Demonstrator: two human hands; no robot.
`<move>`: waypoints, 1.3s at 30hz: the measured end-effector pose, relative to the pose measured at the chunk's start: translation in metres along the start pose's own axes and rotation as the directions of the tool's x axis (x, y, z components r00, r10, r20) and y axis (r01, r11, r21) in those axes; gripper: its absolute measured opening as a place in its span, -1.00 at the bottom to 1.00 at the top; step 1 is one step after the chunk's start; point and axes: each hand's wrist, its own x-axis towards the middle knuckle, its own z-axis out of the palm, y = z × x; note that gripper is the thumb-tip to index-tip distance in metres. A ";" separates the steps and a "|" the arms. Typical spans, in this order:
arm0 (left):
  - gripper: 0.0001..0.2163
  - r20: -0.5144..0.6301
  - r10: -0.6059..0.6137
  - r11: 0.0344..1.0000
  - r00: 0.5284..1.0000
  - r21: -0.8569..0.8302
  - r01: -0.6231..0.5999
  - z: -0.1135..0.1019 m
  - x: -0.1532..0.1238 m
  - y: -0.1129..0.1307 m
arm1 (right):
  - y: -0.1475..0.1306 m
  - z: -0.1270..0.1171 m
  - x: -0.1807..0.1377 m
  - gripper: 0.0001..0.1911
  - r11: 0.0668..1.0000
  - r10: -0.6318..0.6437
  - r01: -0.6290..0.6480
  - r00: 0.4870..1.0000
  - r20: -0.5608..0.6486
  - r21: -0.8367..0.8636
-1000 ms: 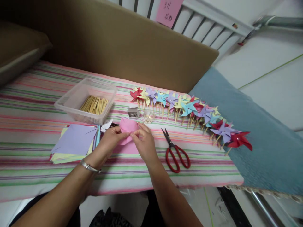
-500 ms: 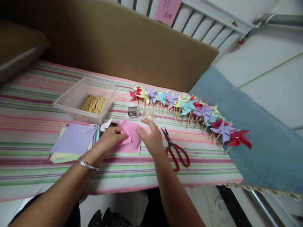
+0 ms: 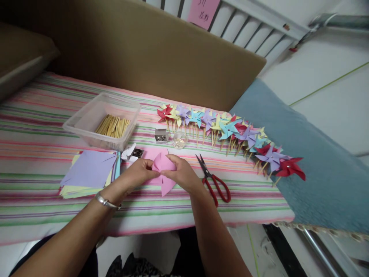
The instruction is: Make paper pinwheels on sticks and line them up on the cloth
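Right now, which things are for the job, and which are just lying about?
Likely for the job:
pink paper, in the left hand and right hand
coloured paper stack
sticks
small metal bits
scissors, unheld
pinwheels

Probably just there:
pink sign
blue cloth

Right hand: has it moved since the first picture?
Yes: the right hand has shifted rightward, closer to the scissors lying on the striped cloth.
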 end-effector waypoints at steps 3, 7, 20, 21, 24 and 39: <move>-0.91 -0.028 0.041 0.999 0.999 0.032 -0.040 0.000 0.001 -0.003 | -0.001 0.003 0.000 -0.71 1.000 -0.010 0.010 1.000 -0.007 -0.002; -0.87 -0.056 0.070 0.995 0.996 0.075 -0.065 -0.002 0.003 -0.005 | 0.004 0.007 0.003 -0.69 0.997 0.022 -0.017 0.998 -0.065 0.076; -0.70 -0.108 0.037 0.916 0.993 -0.394 -0.077 0.020 -0.003 -0.005 | 0.013 0.027 0.010 -0.63 0.919 0.089 0.068 0.924 -0.372 0.388; -0.72 -0.136 0.040 0.914 0.990 -0.395 -0.091 0.022 -0.002 -0.006 | 0.012 0.028 0.010 -0.64 0.912 0.094 0.071 0.923 -0.374 0.404; -0.80 -0.204 0.036 0.908 0.978 -0.402 -0.117 0.023 -0.001 -0.009 | 0.009 0.034 0.009 -0.65 0.855 0.125 0.082 0.926 -0.357 0.511; -0.79 -0.280 0.042 0.890 0.959 -0.426 -0.163 0.017 0.001 -0.009 | 0.007 0.043 0.010 -0.70 0.765 0.148 0.079 0.945 -0.293 0.639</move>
